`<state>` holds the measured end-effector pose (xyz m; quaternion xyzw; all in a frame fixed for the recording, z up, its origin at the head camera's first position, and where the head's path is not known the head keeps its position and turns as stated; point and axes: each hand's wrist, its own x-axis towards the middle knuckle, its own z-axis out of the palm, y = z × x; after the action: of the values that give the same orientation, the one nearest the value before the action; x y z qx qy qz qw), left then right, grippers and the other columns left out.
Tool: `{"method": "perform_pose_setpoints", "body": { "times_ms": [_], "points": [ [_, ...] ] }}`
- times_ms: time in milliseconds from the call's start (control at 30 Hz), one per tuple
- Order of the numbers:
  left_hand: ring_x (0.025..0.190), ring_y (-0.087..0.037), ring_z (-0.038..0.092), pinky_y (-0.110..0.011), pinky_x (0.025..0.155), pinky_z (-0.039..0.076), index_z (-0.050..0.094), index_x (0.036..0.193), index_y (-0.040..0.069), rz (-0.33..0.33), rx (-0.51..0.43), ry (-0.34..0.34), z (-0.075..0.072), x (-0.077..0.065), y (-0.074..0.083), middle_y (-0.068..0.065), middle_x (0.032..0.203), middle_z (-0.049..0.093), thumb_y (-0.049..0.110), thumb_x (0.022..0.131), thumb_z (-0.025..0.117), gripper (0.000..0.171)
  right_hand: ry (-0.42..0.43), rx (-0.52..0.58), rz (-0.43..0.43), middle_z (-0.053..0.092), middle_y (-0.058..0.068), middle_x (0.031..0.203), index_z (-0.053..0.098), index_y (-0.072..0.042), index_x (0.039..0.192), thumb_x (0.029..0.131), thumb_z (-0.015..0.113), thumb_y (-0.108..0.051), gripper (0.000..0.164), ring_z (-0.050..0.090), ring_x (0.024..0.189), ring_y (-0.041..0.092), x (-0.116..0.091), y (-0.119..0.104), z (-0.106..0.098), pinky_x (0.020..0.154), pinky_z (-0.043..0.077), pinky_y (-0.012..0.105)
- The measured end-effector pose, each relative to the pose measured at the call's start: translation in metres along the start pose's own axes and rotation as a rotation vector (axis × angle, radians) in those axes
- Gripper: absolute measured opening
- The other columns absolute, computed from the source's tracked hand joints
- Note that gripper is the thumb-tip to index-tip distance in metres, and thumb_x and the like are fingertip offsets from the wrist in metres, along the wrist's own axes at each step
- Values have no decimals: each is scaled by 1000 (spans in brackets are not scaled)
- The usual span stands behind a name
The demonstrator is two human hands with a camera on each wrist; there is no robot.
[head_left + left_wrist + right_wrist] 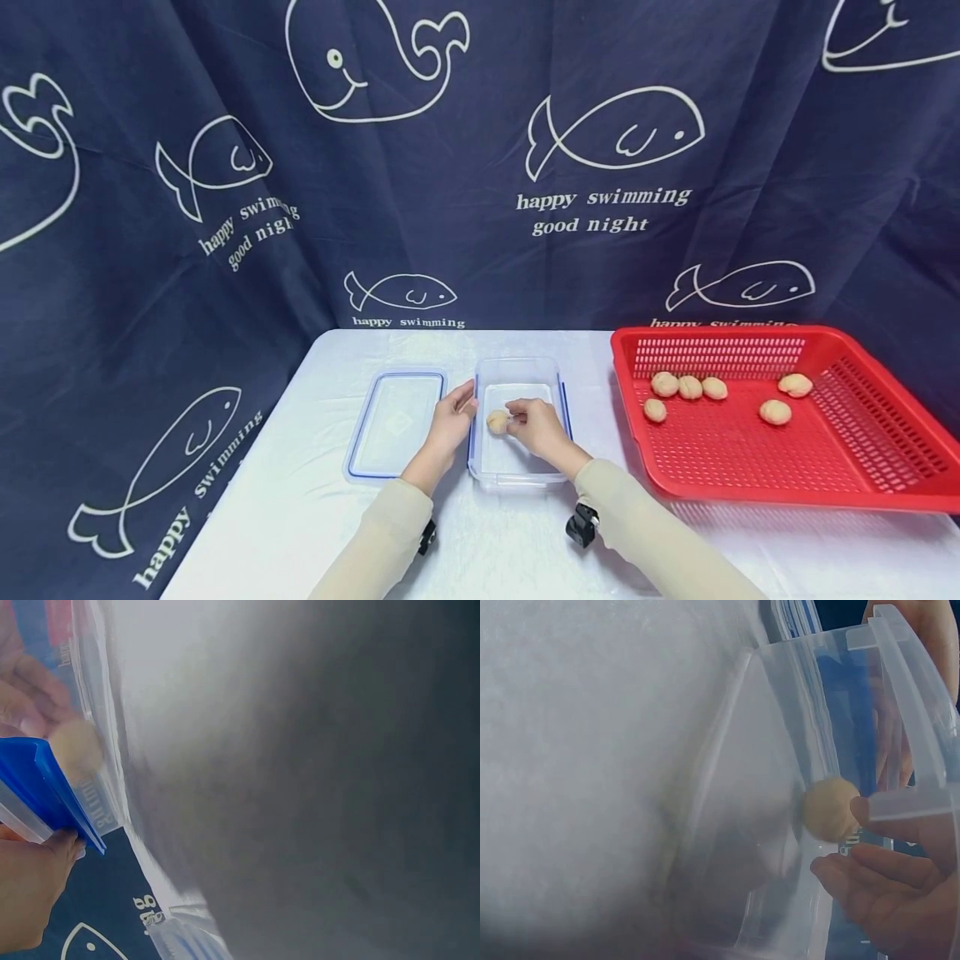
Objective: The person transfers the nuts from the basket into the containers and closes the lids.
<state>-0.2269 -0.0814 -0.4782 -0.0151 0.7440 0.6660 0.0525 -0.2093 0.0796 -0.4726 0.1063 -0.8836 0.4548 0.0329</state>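
Note:
A clear plastic food box (517,478) with blue side flaps stands lidless at the middle of the table. Inside its walls, my right hand (536,423) pinches a round, beige walnut (497,422) at the fingertips. The right wrist view shows this walnut (831,810) through the clear wall. My left hand (448,423) is at the box's left side, fingers fairly straight and tips against the outside. In the left wrist view that hand (30,889) touches the blue flap (43,784); part of it is out of frame.
The box's lid (397,425), clear with a blue seal, lies flat just left of the box. A red perforated basket (787,492) stands at the right with several walnuts (690,387) in it. A dark blue curtain (480,192) hangs behind the white table (300,517).

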Motion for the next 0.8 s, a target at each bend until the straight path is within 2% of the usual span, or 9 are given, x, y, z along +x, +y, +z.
{"method": "perform_pose_setpoints", "body": {
  "times_ms": [233, 433, 800],
  "points": [
    [136, -34, 38, -41, 114, 32, 41, 142, -3, -2, -1, 6, 1, 0, 1, -21, 146, 41, 5, 99, 48, 45, 0, -22, -23, 70, 23, 101, 67, 10, 106, 80, 71, 4, 27, 68, 89, 35, 0, -1, -4, 80, 59, 41],
    [135, -35, 39, -42, 113, 34, 41, 141, -4, 5, 15, 11, 2, -1, 2, -22, 145, 42, 4, 98, 47, 44, 2, 3, -40, 70, 22, 101, 68, 9, 105, 81, 72, 3, 25, 68, 90, 36, 2, -5, -10, 81, 59, 42],
    [135, -35, 40, -43, 113, 34, 41, 142, -4, 15, 21, 2, 1, -2, 2, -23, 144, 43, 5, 99, 47, 44, 29, -15, -127, 70, 21, 99, 68, 9, 106, 83, 72, -1, 26, 68, 87, 32, 8, -31, -33, 78, 59, 40]
  ]
}}
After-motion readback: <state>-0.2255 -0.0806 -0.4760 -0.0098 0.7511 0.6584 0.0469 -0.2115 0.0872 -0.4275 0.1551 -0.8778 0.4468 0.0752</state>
